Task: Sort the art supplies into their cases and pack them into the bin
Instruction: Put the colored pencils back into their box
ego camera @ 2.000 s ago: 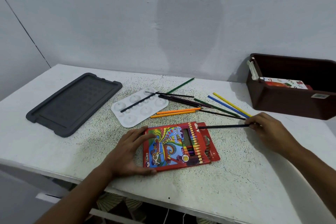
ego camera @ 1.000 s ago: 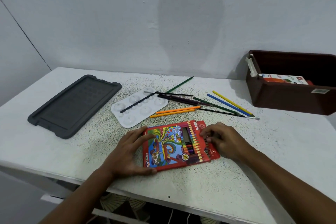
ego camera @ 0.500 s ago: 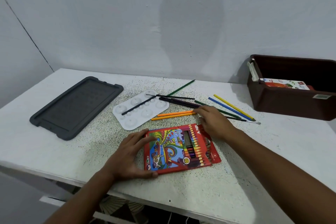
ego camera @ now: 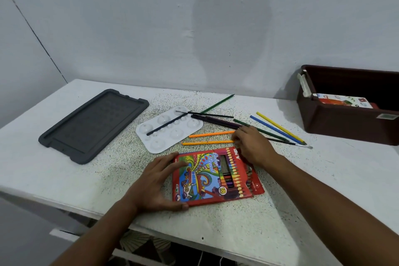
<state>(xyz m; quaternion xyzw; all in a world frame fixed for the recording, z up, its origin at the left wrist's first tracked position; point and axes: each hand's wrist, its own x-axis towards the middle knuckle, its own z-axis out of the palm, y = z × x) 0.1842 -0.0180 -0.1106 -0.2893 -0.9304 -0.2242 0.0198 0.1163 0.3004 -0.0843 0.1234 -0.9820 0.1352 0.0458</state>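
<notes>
A red colour-pencil box (ego camera: 207,177) lies flat near the table's front edge, its right flap open and several pencils showing through its window. My left hand (ego camera: 155,185) holds the box's left end between thumb and fingers. My right hand (ego camera: 252,149) is just behind the box, its fingertips pinching the right end of an orange pencil (ego camera: 205,142). A second orange pencil (ego camera: 209,134) lies beside it. Blue (ego camera: 274,128), yellow (ego camera: 278,124), green (ego camera: 218,103) and dark purple (ego camera: 216,120) pencils lie loose further back. The brown bin (ego camera: 345,127) stands at the right.
A white paint palette (ego camera: 151,142) with a black brush (ego camera: 166,124) across it lies left of the pencils. A dark grey tray-like lid (ego camera: 92,125) sits at the far left. A printed box (ego camera: 343,101) is inside the bin. A thin brush (ego camera: 289,142) lies near the blue pencil.
My right hand slid a black pencil into the box, then moved back to the loose pencils and took the end of an orange one. My left hand stayed on the box.
</notes>
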